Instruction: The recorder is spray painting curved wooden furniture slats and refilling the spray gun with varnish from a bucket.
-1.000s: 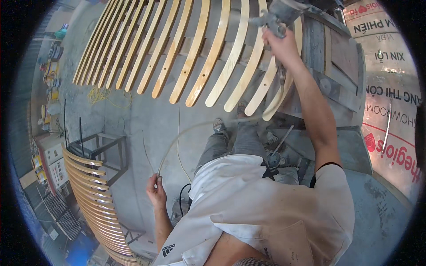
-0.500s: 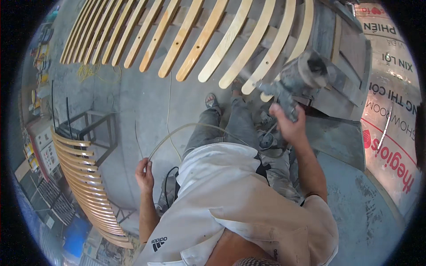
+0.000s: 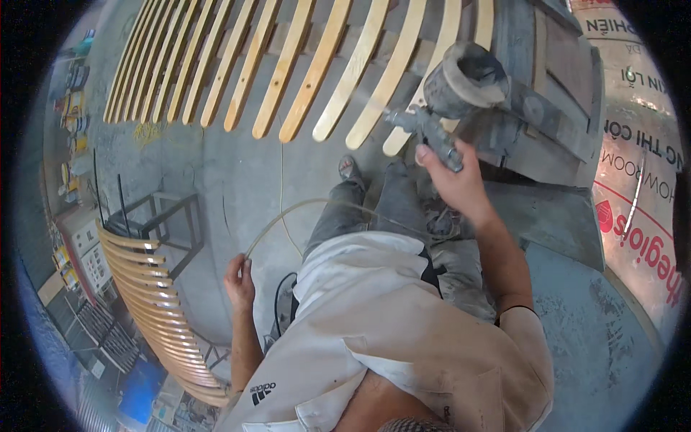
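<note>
My right hand (image 3: 461,180) is wrapped around the handle of a spray gun (image 3: 432,133), which has a grimy grey cup (image 3: 450,90) on it. Its nozzle points left at a row of curved wooden slats (image 3: 309,93), and a faint mist hangs in front of it. The slats at the left and middle look more orange; those closest to the gun are paler. Low on the left, my left hand (image 3: 239,281) pinches a thin, pale hose (image 3: 288,210), which arcs across in front of my legs toward the right.
Another stack of glossy curved slats (image 3: 155,309) stands at the left beside a dark metal frame (image 3: 169,216). To the right are grey boards (image 3: 547,216) and a printed sheet (image 3: 633,165). A thin cord (image 3: 282,180) runs over the concrete floor (image 3: 237,173).
My right hand has carried the spray gun left and a little farther away, over the pale slats. My left hand keeps its hold on the hose.
</note>
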A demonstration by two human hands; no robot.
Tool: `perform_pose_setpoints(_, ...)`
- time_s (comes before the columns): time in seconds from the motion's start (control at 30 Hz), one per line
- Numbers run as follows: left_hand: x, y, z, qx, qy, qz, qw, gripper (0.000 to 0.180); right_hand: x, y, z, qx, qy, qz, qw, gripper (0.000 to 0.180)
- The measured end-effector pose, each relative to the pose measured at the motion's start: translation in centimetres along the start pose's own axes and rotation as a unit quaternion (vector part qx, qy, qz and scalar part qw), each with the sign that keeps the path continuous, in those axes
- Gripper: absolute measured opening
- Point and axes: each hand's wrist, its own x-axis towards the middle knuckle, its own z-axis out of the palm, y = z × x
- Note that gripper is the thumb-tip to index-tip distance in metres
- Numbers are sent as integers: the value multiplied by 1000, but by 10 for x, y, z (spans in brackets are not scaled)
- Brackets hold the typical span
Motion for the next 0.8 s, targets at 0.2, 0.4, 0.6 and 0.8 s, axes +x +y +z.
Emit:
perform_pose_setpoints(0.2,-18,18,14,19,30,-10,999,16,113,-7,-64,-20,54,-47,997,22)
perform_pose_setpoints(0.4,-44,73,49,-11,80,-81,993,13,242,-49,-113,-35,7,-64,997,21)
perform_pose_setpoints(0.6,-55,161,81,-11,98,-98,990,9,384,-58,-149,-48,-3,-133,990,25)
perform_pose_setpoints(0.8,-55,234,108,21,94,-121,988,10,519,-86,-156,-83,25,-163,983,22)
